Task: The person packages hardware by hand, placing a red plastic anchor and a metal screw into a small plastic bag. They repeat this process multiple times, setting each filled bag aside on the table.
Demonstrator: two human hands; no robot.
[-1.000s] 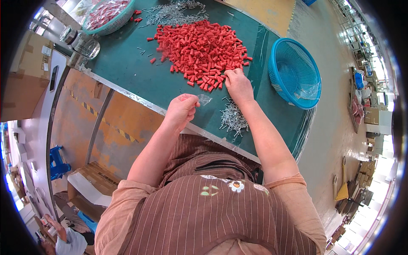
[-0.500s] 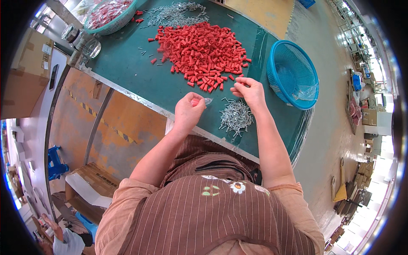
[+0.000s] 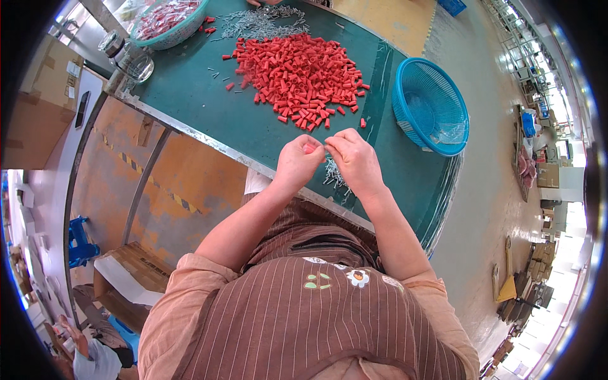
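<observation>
My left hand (image 3: 296, 166) is closed on a small clear bag, with a red tapered plastic piece (image 3: 309, 149) showing between thumb and fingers. Right beside it, my right hand (image 3: 354, 161) has its fingertips pinched together at the bag's side; whatever they hold is too small to make out. Partly covered by my right hand lies a small heap of grey screws (image 3: 332, 173). Beyond both hands spreads a large pile of the same red hollow pieces (image 3: 297, 73) on the green tabletop (image 3: 183, 95). One loose red piece (image 3: 363, 123) rests apart from the pile.
A blue plastic basket (image 3: 400, 104) stands at the table's right. At the far left are a basket of red packed bags (image 3: 183, 35) and a glass jar (image 3: 136, 66). Another person's hand (image 3: 263, 2) reaches to a second screw heap (image 3: 266, 24). Cardboard boxes (image 3: 47, 104) stand left.
My right hand has come left and nearer to me, from beside the pile to my left hand, now partly over the screws. My left hand shifted slightly right. Another person's hand has appeared at the far edge.
</observation>
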